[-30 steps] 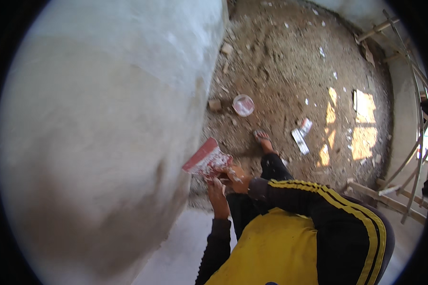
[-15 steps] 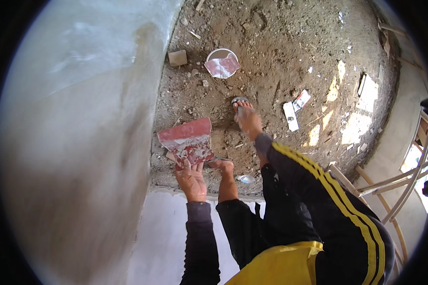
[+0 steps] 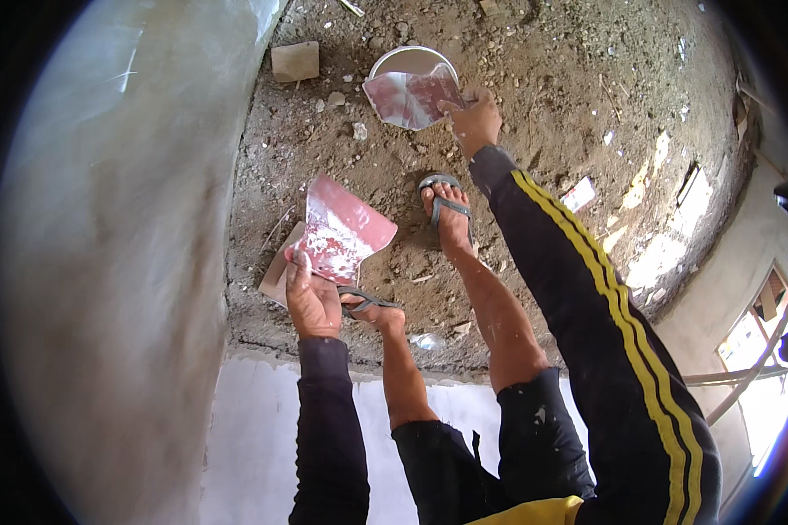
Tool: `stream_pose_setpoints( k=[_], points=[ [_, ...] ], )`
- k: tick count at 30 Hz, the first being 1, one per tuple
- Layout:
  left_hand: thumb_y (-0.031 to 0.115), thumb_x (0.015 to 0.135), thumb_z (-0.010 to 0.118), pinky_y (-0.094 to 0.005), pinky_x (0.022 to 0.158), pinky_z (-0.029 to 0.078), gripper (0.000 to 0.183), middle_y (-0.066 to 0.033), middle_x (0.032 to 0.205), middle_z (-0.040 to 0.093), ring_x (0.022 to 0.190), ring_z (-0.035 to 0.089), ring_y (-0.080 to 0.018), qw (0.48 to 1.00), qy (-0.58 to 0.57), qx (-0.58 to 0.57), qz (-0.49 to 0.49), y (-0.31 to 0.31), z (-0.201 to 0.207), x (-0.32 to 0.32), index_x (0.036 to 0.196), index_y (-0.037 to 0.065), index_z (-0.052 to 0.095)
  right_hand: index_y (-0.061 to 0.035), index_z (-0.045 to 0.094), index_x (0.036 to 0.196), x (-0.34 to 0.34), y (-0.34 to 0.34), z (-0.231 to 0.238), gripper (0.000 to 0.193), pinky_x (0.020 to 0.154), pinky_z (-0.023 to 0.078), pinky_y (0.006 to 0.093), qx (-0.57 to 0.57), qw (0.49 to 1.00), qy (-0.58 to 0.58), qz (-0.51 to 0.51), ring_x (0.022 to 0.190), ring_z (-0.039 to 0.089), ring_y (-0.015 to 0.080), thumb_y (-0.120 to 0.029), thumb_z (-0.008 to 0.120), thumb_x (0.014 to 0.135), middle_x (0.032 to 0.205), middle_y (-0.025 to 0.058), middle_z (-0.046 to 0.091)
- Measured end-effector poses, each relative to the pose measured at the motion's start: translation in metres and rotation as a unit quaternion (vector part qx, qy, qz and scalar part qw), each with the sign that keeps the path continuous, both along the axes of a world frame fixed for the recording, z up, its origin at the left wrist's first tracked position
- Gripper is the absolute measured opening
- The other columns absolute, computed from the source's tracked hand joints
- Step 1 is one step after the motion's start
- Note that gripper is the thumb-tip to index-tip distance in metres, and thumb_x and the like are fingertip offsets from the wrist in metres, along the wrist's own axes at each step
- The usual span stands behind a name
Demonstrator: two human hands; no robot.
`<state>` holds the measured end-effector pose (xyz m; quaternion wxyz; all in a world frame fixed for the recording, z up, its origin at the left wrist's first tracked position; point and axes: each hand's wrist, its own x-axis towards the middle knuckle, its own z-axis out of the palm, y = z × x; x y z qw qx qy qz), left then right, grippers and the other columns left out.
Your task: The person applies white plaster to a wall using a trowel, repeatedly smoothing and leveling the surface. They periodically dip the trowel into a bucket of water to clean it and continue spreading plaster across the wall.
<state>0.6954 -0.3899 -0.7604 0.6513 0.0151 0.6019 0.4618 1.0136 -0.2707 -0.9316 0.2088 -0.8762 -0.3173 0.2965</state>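
My left hand (image 3: 313, 302) is closed on the near edge of a bent red sheet (image 3: 346, 229) smeared with white plaster, thumb on top. Farther off, a round white-rimmed bucket (image 3: 413, 54) stands on the dirt, and a second red sheet (image 3: 403, 98), streaked whitish, lies across its near side. My right hand (image 3: 478, 122) reaches to the right edge of this second sheet, its fingers pinching there. The bucket's inside looks greyish and is partly covered by the sheet.
A smooth plastered wall (image 3: 123, 289) rises on the left. Beneath the held sheet lies a tan flat piece (image 3: 275, 282); a tan block (image 3: 295, 61) sits near the wall. My sandalled feet stand on rubble-strewn dirt. A red-and-white scrap (image 3: 578, 194) lies to the right.
My right hand has moved forward from above my foot to the sheet on the bucket. The sheet in my left hand has tilted, and the whole view has shifted.
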Motion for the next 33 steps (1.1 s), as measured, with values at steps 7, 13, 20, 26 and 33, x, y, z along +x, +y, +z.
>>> stream_pose_setpoints(
  k=[7,13,20,26,33],
  points=[
    [0.020,0.102,0.044,-0.0528,0.119,0.035,0.051,-0.0144,0.151,0.050,0.137,0.050,-0.0342,0.977,-0.213,0.011,0.022,0.078,-0.074,-0.007,0.151,0.006,0.042,-0.0039,0.067,0.109,0.032,-0.012,0.041,0.026,0.062,0.053,0.0282,0.150,0.902,0.391,-0.102,0.072,0.064,0.0103,-0.011,0.078,0.086,0.088,0.0054,0.071],
    [0.020,0.098,0.046,-0.0529,0.116,0.039,0.054,-0.0165,0.148,0.053,0.136,0.052,-0.0340,0.963,-0.263,0.040,-0.041,0.157,-0.130,0.022,0.148,0.003,0.045,-0.0045,0.065,0.119,0.056,0.001,0.083,0.028,0.069,0.059,0.0284,0.064,0.988,0.069,0.125,0.081,0.072,0.0147,-0.011,0.071,0.092,0.093,0.0110,0.075],
    [0.018,0.098,0.050,-0.0556,0.116,0.039,0.048,-0.0177,0.143,0.057,0.132,0.056,-0.0340,0.890,-0.443,0.088,-0.058,0.180,-0.169,0.065,0.144,0.001,0.050,-0.0090,0.059,0.134,0.037,0.025,0.078,0.044,0.074,0.062,0.0349,0.009,0.970,0.007,0.242,0.086,0.077,0.0222,-0.009,0.068,0.091,0.104,0.0160,0.076],
    [0.022,0.098,0.050,-0.0498,0.109,0.046,0.045,-0.0163,0.138,0.061,0.128,0.058,-0.0323,0.964,-0.256,0.027,-0.063,0.169,-0.167,0.082,0.137,0.001,0.056,-0.0073,0.066,0.115,0.041,0.036,0.069,0.029,0.071,0.061,0.0454,0.045,0.963,-0.015,0.266,0.079,0.075,0.0328,-0.007,0.066,0.086,0.084,0.0172,0.074],
    [0.024,0.098,0.049,-0.0497,0.108,0.046,0.049,-0.0159,0.139,0.060,0.126,0.059,-0.0320,0.985,-0.160,0.007,-0.068,0.167,-0.158,0.099,0.139,-0.002,0.054,-0.0031,0.066,0.114,0.064,0.046,0.066,0.033,0.070,0.060,0.0458,0.019,0.946,-0.081,0.315,0.079,0.074,0.0330,-0.022,0.072,0.088,0.085,0.0162,0.074]
  ],
)
